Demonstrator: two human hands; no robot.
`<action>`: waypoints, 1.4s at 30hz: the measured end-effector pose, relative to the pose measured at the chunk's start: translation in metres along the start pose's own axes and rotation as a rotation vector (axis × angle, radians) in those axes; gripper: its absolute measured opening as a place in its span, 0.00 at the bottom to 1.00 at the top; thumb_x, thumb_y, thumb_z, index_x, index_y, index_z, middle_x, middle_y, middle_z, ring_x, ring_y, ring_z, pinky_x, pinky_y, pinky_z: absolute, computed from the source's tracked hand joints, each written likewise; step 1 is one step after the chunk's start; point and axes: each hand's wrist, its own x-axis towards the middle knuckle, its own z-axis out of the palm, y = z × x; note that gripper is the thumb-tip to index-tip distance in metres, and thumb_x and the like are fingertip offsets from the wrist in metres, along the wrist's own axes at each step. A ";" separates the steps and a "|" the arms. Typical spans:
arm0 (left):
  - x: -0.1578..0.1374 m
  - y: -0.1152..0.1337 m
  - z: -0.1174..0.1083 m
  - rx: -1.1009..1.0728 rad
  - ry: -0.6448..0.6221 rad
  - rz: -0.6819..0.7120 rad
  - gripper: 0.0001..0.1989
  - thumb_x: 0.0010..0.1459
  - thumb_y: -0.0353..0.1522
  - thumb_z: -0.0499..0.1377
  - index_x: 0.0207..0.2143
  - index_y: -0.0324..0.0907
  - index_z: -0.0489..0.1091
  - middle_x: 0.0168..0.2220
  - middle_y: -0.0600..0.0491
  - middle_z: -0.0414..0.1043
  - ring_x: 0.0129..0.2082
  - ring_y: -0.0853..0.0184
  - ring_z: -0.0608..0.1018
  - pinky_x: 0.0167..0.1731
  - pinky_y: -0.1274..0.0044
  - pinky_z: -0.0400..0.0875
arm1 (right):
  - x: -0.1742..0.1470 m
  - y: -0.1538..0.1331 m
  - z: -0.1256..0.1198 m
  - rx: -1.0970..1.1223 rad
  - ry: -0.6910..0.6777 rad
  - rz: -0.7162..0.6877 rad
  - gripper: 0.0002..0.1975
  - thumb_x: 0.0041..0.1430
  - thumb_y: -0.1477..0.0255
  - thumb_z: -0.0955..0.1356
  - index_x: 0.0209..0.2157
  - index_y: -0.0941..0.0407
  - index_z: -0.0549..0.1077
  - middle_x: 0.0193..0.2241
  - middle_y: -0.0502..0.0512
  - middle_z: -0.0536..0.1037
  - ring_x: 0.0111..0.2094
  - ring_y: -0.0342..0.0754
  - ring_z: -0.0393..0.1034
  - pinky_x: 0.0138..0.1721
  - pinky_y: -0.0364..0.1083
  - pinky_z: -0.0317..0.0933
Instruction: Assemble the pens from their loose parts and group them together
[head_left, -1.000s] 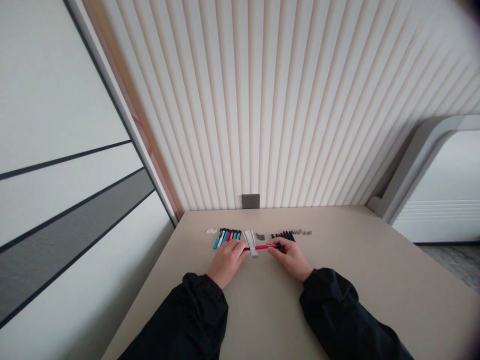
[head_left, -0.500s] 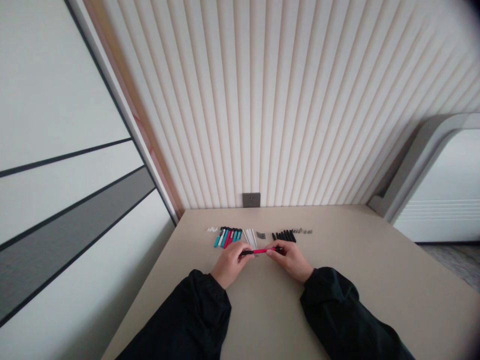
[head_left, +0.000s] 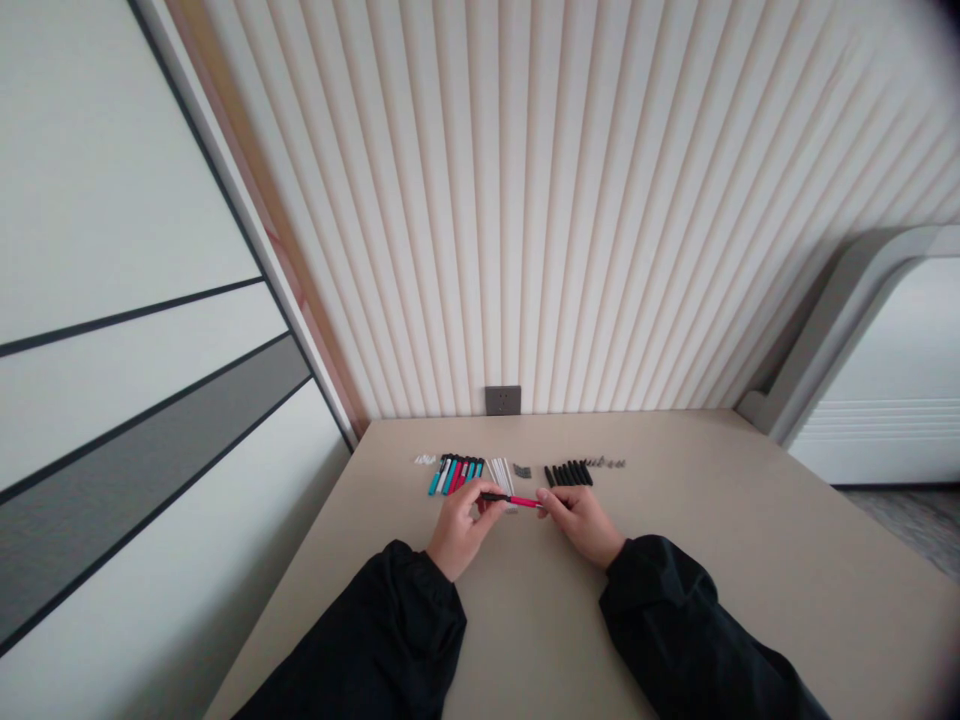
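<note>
Between my hands is a pink and black pen [head_left: 523,502], held nearly level above the table. My left hand [head_left: 463,523] pinches its black end between thumb and fingers. The pink end is in the closed fingers of my right hand [head_left: 580,518], which hide its tip. Just beyond my left hand lies a row of blue, white and pink pen barrels [head_left: 456,474] with black ends. Thin white refills [head_left: 500,473] lie fanned out behind the held pen. Past my right hand is a row of black pen parts [head_left: 568,473].
On the beige table [head_left: 540,620], small white pieces [head_left: 425,460] lie at the left of the rows. Small grey pieces [head_left: 522,471] sit in the middle, and small metallic-looking parts [head_left: 604,462] at the right. A ribbed wall with a dark socket [head_left: 502,400] rises behind.
The pen has tilted, its left end rising slightly and its right end dropping. The black part that showed at my right fingers is no longer visible.
</note>
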 end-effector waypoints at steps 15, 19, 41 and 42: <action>-0.001 -0.001 0.002 -0.032 0.026 -0.165 0.18 0.64 0.39 0.50 0.23 0.41 0.65 0.20 0.56 0.67 0.22 0.70 0.70 0.25 0.79 0.63 | 0.000 -0.001 -0.003 -0.022 0.061 -0.063 0.21 0.61 0.57 0.63 0.21 0.58 0.69 0.18 0.47 0.65 0.21 0.41 0.57 0.23 0.41 0.49; 0.000 -0.002 0.002 -0.045 0.010 -0.158 0.14 0.63 0.40 0.52 0.28 0.41 0.68 0.23 0.55 0.69 0.24 0.70 0.71 0.26 0.80 0.64 | 0.000 -0.001 -0.003 -0.041 0.074 -0.059 0.22 0.61 0.56 0.62 0.22 0.58 0.70 0.17 0.47 0.64 0.21 0.42 0.56 0.22 0.41 0.48; 0.000 -0.006 0.002 -0.064 0.027 -0.149 0.13 0.62 0.40 0.53 0.31 0.41 0.69 0.25 0.55 0.70 0.25 0.69 0.71 0.26 0.79 0.65 | 0.000 -0.006 -0.003 -0.078 0.144 -0.073 0.23 0.61 0.55 0.61 0.23 0.57 0.71 0.18 0.49 0.67 0.21 0.44 0.59 0.23 0.42 0.50; 0.000 -0.005 0.002 -0.063 0.032 -0.134 0.11 0.61 0.39 0.54 0.34 0.41 0.70 0.27 0.54 0.70 0.26 0.69 0.72 0.27 0.79 0.66 | 0.000 -0.004 -0.003 -0.084 0.148 -0.068 0.23 0.62 0.55 0.61 0.22 0.57 0.70 0.17 0.49 0.66 0.21 0.43 0.58 0.23 0.42 0.49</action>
